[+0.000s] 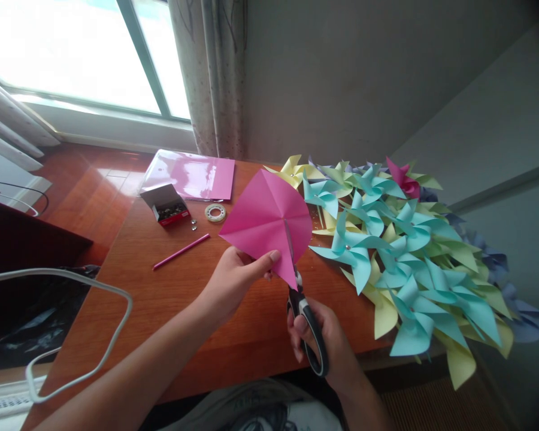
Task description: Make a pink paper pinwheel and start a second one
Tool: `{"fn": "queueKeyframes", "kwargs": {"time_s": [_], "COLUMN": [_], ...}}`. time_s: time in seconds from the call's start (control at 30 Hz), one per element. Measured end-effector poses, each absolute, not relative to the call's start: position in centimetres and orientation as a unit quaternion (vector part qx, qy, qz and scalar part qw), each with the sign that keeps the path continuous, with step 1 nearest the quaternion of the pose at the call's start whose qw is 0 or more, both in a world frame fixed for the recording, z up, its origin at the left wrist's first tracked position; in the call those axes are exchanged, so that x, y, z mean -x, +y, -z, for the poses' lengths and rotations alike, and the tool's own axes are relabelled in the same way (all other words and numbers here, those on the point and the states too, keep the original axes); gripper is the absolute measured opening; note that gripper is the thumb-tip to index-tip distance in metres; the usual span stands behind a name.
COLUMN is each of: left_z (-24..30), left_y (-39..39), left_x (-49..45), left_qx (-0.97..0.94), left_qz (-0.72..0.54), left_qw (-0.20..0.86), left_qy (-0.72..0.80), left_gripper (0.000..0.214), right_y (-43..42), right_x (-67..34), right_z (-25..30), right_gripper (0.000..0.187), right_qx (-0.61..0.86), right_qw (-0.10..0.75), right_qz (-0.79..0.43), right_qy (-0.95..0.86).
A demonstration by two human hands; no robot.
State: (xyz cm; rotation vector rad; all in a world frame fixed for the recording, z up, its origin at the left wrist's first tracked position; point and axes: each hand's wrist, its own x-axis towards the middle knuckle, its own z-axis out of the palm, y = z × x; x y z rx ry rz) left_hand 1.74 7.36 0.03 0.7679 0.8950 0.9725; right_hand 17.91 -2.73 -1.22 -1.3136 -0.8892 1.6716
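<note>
My left hand (242, 272) pinches the near edge of a pink paper sheet (265, 203), thumb on top. Crease lines cross the sheet and meet near its middle. In my right hand (327, 335) is a pair of scissors (312, 335) with black and grey handles. Its blades lie along the near right corner of the paper, tips pointing towards the centre, and part of them is hidden by the sheet. Paper and scissors are held above the wooden table (184, 311).
Many paper pinwheels (399, 257) in turquoise, yellow, green and purple pile up on the right, with one pink pinwheel (404, 179). Further left are a pink pencil-like stick (181, 251), a tape roll (215, 212), an open small box (166, 206) and a plastic sleeve of pink paper (193, 173).
</note>
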Motion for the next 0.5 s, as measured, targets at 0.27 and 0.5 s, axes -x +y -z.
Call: {"fn": "queueKeyframes", "kwargs": {"time_s": [0.27,0.5], "left_z": [-1.0,-1.6], "left_y": [8.6,8.9], "left_x": [-0.7,-0.2], "left_qx": [-0.289,-0.241], "left_qz": [-0.525,-0.538], "left_qw": [0.709,0.726], "left_qy": [0.372,0.353], "left_gripper": [0.016,0.015], "right_y": [-3.7,-4.6], "right_x": [-18.5,-21.0], "right_z": [1.8,1.2], "right_gripper": [0.053,0.036], "right_qx": [0.515,0.572], "right_qw": [0.364,0.435], "right_qz": [-0.688,-0.576], "right_qy": [-0.360,-0.390]}}
